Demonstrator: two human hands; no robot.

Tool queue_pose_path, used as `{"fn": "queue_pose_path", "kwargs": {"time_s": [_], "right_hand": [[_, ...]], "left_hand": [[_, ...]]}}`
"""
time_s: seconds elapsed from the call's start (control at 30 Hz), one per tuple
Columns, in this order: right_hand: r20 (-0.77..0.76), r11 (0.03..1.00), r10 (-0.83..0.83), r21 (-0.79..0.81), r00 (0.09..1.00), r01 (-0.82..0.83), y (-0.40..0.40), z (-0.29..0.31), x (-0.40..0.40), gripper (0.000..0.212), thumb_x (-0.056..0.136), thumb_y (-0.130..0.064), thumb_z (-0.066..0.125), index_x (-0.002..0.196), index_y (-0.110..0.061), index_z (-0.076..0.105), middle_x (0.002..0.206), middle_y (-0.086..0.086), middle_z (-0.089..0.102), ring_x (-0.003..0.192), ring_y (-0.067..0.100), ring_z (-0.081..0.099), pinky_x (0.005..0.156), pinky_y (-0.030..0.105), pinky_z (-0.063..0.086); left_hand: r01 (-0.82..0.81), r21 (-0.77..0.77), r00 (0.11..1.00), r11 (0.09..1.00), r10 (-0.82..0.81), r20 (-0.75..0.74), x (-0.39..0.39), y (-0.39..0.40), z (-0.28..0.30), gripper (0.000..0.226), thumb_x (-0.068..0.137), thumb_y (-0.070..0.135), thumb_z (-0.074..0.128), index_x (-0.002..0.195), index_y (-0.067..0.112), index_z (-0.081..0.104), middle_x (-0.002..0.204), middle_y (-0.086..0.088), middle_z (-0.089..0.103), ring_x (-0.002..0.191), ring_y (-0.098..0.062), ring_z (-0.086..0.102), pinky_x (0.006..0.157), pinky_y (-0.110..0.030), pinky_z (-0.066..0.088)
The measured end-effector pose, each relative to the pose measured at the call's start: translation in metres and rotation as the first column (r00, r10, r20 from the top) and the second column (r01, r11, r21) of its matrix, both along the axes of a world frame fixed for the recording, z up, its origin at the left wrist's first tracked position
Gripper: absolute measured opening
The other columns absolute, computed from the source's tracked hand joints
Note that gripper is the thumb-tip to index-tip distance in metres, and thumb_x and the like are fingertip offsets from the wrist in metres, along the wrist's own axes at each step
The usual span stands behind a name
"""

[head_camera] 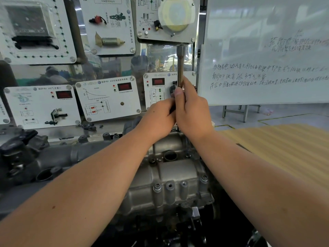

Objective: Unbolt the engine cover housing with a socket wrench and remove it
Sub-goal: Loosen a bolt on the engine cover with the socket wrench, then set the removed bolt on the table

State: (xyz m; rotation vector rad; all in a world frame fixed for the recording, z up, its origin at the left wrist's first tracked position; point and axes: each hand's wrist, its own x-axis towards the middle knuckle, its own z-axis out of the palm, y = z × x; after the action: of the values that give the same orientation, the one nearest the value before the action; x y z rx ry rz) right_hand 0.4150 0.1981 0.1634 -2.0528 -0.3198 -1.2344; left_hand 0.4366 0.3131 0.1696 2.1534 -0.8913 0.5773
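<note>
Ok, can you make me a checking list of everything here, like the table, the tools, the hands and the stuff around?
Surface: wooden board at right, beside the engine.
Job's things: metal engine cover with bolts showing along its near edge; socket wrench held upright above it.
Clutter: dark engine parts at left.
Hands: right hand grips the wrench shaft; left hand holds its lower end, fingers mostly hidden.
Cables: nothing seen.
Surroundings: training panels with red displays behind; whiteboard with handwriting at right.
</note>
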Motion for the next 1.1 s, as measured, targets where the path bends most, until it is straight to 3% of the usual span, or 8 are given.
{"fn": "queue_pose_path", "kwargs": {"time_s": [0.07, 0.13, 0.23, 0.43, 0.63, 0.8, 1.0, 1.1], "right_hand": [[0.026, 0.999, 0.018, 0.041, 1.000, -0.019, 0.001, 0.000, -0.003, 0.046, 0.106, -0.038, 0.031, 0.141, -0.016, 0.051, 0.107, 0.004, 0.072, 0.094, 0.020, 0.065, 0.080, 0.037, 0.050], [0.058, 0.997, 0.022, 0.072, 0.998, -0.026, -0.001, -0.001, -0.003, 0.038, 0.106, -0.036, 0.031, 0.114, -0.018, 0.063, 0.088, -0.006, 0.067, 0.077, 0.009, 0.058, 0.069, 0.031, 0.044], [-0.027, 0.992, -0.052, 0.114, 0.998, 0.055, -0.005, -0.001, 0.001, 0.034, 0.107, -0.032, 0.034, 0.076, -0.024, 0.046, 0.065, -0.009, 0.050, 0.060, 0.010, 0.047, 0.058, 0.033, 0.032], [-0.435, 0.972, -0.233, -0.142, 0.870, 0.189, -0.013, -0.004, 0.007, 0.034, 0.094, -0.030, 0.049, 0.063, -0.015, 0.048, 0.063, 0.003, 0.053, 0.059, 0.018, 0.051, 0.051, 0.027, 0.030], [-0.500, 0.862, -0.362, -0.501, 0.787, 0.078, -0.010, 0.009, -0.003, 0.017, 0.092, -0.024, 0.057, 0.091, -0.009, 0.066, 0.094, 0.013, 0.066, 0.090, 0.031, 0.063, 0.081, 0.040, 0.057], [-0.441, 0.692, -0.526, -0.719, 0.727, 0.065, -0.003, 0.026, -0.004, 0.017, 0.101, -0.017, 0.051, 0.086, -0.013, 0.045, 0.076, 0.005, 0.042, 0.083, 0.027, 0.054, 0.071, 0.035, 0.046], [-0.320, 0.842, -0.385, -0.507, 0.865, 0.187, -0.027, 0.066, -0.023, 0.012, 0.099, -0.020, 0.053, 0.091, -0.013, 0.056, 0.079, 0.000, 0.055, 0.071, 0.017, 0.054, 0.053, 0.025, 0.036], [-0.349, 0.876, -0.341, -0.455, 0.873, 0.160, -0.058, 0.054, -0.052, 0.009, 0.095, -0.021, 0.062, 0.091, -0.014, 0.064, 0.079, -0.004, 0.058, 0.077, 0.016, 0.055, 0.062, 0.025, 0.039]], "left_hand": [[0.009, -0.028, 1.000, 1.000, -0.009, -0.006, -0.002, 0.000, 0.002, 0.019, 0.103, 0.021, 0.049, 0.098, 0.016, 0.067, 0.084, 0.000, 0.071, 0.078, -0.018, 0.067, 0.074, -0.039, 0.056], [0.020, -0.132, 1.000, 0.991, -0.021, -0.009, 0.000, 0.000, 0.003, 0.023, 0.105, 0.030, 0.051, 0.089, 0.021, 0.065, 0.076, 0.011, 0.069, 0.068, -0.007, 0.063, 0.064, -0.028, 0.053], [-0.025, -0.302, 0.999, 0.953, 0.014, -0.038, 0.002, 0.003, 0.007, 0.025, 0.104, 0.037, 0.055, 0.082, 0.027, 0.062, 0.062, 0.020, 0.061, 0.055, 0.003, 0.052, 0.052, -0.014, 0.038], [-0.100, -0.361, 0.991, 0.927, 0.061, -0.117, 0.006, 0.006, 0.007, 0.029, 0.103, 0.039, 0.053, 0.097, 0.013, 0.064, 0.088, -0.011, 0.072, 0.083, -0.033, 0.067, 0.080, -0.053, 0.056], [-0.115, -0.298, 0.992, 0.948, 0.091, -0.092, 0.010, 0.005, 0.003, 0.022, 0.104, 0.037, 0.050, 0.097, 0.019, 0.061, 0.083, 0.002, 0.070, 0.062, -0.001, 0.064, 0.065, -0.032, 0.049], [-0.138, -0.274, 0.988, 0.952, 0.114, -0.103, 0.009, 0.006, 0.002, 0.024, 0.104, 0.040, 0.048, 0.097, 0.020, 0.061, 0.082, 0.003, 0.069, 0.071, -0.011, 0.066, 0.070, -0.037, 0.052], [-0.093, -0.251, 0.990, 0.964, 0.061, -0.131, 0.004, 0.005, 0.001, 0.023, 0.105, 0.037, 0.048, 0.100, 0.018, 0.060, 0.081, 0.001, 0.070, 0.069, -0.009, 0.068, 0.066, -0.034, 0.052], [-0.077, -0.198, 0.987, 0.977, 0.047, -0.151, 0.003, 0.006, 0.000, 0.022, 0.106, 0.038, 0.046, 0.097, 0.022, 0.059, 0.082, 0.001, 0.071, 0.070, -0.009, 0.069, 0.067, -0.034, 0.049]]}}
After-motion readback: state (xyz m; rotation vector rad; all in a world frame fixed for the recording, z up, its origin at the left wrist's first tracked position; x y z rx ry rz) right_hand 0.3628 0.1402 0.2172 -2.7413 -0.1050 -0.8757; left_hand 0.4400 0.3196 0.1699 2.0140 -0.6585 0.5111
